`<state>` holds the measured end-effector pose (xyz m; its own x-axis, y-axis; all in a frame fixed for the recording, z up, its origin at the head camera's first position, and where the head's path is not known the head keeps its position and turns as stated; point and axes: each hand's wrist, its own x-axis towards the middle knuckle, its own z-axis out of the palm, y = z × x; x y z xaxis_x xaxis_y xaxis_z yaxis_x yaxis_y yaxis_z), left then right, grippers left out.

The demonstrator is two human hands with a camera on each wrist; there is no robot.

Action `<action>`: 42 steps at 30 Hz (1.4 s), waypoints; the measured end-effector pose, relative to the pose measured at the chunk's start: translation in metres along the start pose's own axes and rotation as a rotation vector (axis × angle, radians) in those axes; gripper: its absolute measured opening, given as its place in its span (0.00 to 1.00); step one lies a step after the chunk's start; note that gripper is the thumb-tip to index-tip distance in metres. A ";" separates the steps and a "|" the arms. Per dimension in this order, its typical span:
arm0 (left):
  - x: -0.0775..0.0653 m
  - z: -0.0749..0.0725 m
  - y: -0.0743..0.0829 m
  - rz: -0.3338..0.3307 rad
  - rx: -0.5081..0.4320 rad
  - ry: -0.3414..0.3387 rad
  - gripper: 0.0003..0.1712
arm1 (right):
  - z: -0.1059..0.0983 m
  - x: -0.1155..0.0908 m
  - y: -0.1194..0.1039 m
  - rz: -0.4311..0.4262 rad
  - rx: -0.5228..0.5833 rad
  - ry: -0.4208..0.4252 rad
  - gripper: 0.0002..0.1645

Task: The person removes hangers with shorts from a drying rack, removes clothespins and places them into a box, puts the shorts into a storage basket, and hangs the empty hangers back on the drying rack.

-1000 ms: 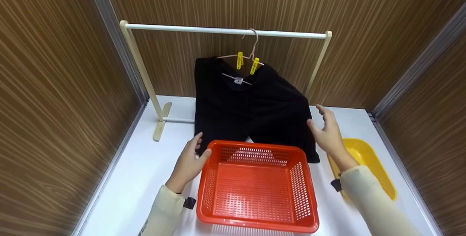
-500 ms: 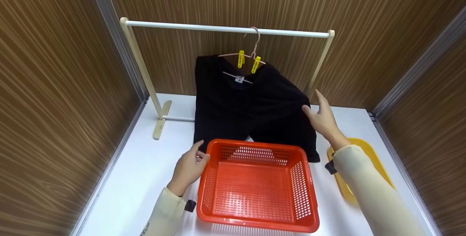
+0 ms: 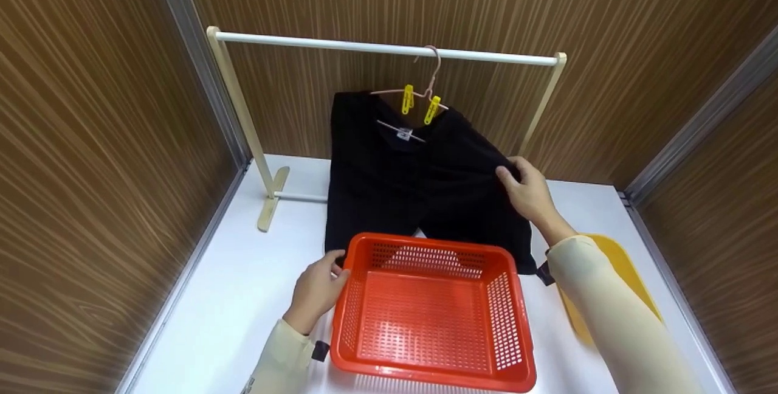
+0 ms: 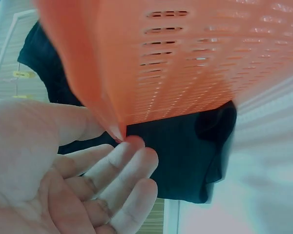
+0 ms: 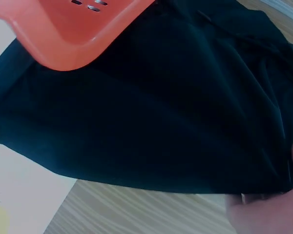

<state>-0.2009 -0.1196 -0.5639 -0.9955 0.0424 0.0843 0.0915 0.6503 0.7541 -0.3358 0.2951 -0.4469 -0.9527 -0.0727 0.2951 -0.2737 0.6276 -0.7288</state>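
Observation:
A black shirt [image 3: 389, 169] with a white label at its neck hangs on a pink hanger [image 3: 436, 69]. Its lower part drops behind the red basket [image 3: 524, 333]. My right hand [image 3: 529, 190] grips the shirt's right edge, thumb in front and the other fingers mostly hidden behind. The right wrist view shows the cloth [image 5: 136, 122] drawn into folds toward that hand. At the basket's left rim, my left hand [image 3: 316, 290] pinches the edge. In the left wrist view, its thumb and fingers [image 4: 122, 170] meet on either side of the orange-looking rim.
The hanger hooks over the white bar [image 3: 316, 44] of a wooden-ended rack. Two yellow clips [image 3: 408, 99] sit on the hanger. A yellow tray [image 3: 626, 266] lies at the right, partly under my right forearm. Wood-patterned walls [image 3: 91, 169] enclose the white table [image 3: 225, 297].
My right hand has moved up and left onto the shirt's edge and taken hold of it. My left hand has lowered slightly and closed in on the basket rim.

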 end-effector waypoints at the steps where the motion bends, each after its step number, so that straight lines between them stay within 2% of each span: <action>1: -0.001 0.001 0.000 -0.004 -0.007 -0.011 0.27 | 0.000 -0.001 -0.001 -0.024 0.000 0.022 0.23; 5: -0.003 0.006 -0.001 -0.012 -0.045 -0.069 0.30 | 0.004 -0.008 -0.011 -0.098 0.006 0.080 0.18; 9: -0.005 0.009 -0.004 -0.008 -0.106 -0.122 0.32 | 0.013 -0.013 -0.032 -0.103 0.063 0.105 0.14; 14: -0.006 0.015 -0.006 -0.015 -0.132 -0.155 0.32 | 0.018 -0.016 -0.054 -0.043 0.110 0.024 0.15; 17: -0.006 0.020 -0.006 -0.025 -0.142 -0.149 0.32 | 0.018 -0.016 -0.057 -0.010 0.160 -0.004 0.17; 21: -0.004 0.025 -0.005 -0.024 -0.178 -0.115 0.31 | 0.015 -0.014 -0.055 0.007 0.236 0.061 0.19; 26: -0.005 0.029 -0.006 -0.024 -0.218 -0.100 0.30 | 0.011 -0.014 -0.045 0.015 0.194 0.183 0.25; 32: -0.008 0.030 -0.006 -0.038 -0.231 -0.100 0.29 | 0.010 -0.015 -0.035 -0.008 0.181 0.262 0.22; 37: -0.009 0.031 -0.006 -0.045 -0.205 -0.092 0.29 | 0.008 -0.023 -0.055 -0.023 0.181 0.267 0.21; 42: -0.010 0.032 -0.006 -0.053 -0.223 -0.102 0.30 | 0.004 -0.031 -0.071 -0.014 0.171 0.220 0.22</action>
<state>-0.1922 -0.0999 -0.5900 -0.9952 0.0960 -0.0166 0.0307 0.4710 0.8816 -0.2876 0.2494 -0.4067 -0.9020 0.1014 0.4197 -0.3229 0.4868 -0.8116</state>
